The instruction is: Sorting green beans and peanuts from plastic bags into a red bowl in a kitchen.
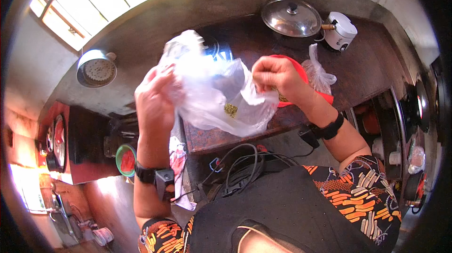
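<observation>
A thin translucent plastic bag [212,94] hangs between my hands above the near edge of the dark counter. Small green grains, perhaps mung beans [231,110], lie together at its bottom and show through the film. My left hand [155,95] grips the bag's left side, its fingers blurred. With curled fingers, my right hand [277,74] pinches the bag's right rim; the fingertips are partly hidden. Behind and below that hand sits a red plastic basin [323,97], holding similar grains [280,95]. Glare washes out the top of the bag.
A knotted plastic bag [317,71] stands beside the basin. Farther back are a lidded wok [291,19] and a small white rice cooker [340,32]. A metal pot [96,69] is at left. Loose cables [243,168] and a cloth [178,168] hang near my body.
</observation>
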Motion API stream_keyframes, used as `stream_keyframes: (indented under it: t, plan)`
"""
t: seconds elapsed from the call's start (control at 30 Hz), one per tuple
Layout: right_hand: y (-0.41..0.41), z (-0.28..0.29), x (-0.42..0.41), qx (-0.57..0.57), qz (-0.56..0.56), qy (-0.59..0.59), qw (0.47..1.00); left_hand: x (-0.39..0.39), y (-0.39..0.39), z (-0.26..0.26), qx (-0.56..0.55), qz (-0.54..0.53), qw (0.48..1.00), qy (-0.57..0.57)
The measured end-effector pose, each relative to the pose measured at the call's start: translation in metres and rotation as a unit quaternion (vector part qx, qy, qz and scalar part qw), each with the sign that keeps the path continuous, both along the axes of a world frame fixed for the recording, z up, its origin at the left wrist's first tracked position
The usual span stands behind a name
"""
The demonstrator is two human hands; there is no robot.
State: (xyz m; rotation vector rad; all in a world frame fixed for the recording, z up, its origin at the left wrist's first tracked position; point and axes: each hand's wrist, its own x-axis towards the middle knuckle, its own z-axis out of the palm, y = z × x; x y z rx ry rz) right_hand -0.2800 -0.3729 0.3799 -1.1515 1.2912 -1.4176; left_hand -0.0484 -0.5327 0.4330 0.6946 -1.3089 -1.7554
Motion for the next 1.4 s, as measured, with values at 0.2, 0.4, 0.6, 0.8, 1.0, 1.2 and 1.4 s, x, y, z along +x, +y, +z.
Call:
stream_keyframes:
  t: [0.2, 0.4, 0.6, 0.8, 1.0, 1.2, 1.4]
  plan:
    - [-0.038, 0.027, 0.06, -0.1, 0.059, -0.167, 0.979, -0.041, 0.022, 0.032, -0.017, -0.106, 0.994, 0.03]
    - [-0.072, 0.023, 0.08, -0.183, -0.024, 0.012, 0.983, -0.018, 0.015, 0.024, -0.086, -0.106, 0.989, 0.055]
    - [-0.063, 0.072, 0.045, -0.373, -0.114, 0.54, 0.746, 0.075, -0.01, -0.048, -0.332, -0.059, 0.925, -0.173]
    - [-0.086, 0.092, 0.09, -0.416, -0.091, 0.554, 0.716, 0.024, 0.034, -0.153, -0.331, -0.031, 0.926, -0.177]
    - [-0.064, 0.146, 0.074, -0.357, -0.114, 0.556, 0.742, -0.003, 0.007, -0.177, -0.377, 0.025, 0.905, -0.196]
    - [-0.03, 0.108, 0.031, -0.245, -0.22, 0.086, 0.94, 0.01, 0.019, -0.128, -0.003, -0.149, 0.987, -0.058]
    - [0.048, -0.032, 0.061, 0.103, -0.087, 0.181, 0.974, -0.02, 0.046, -0.111, -0.002, -0.296, 0.947, -0.124]
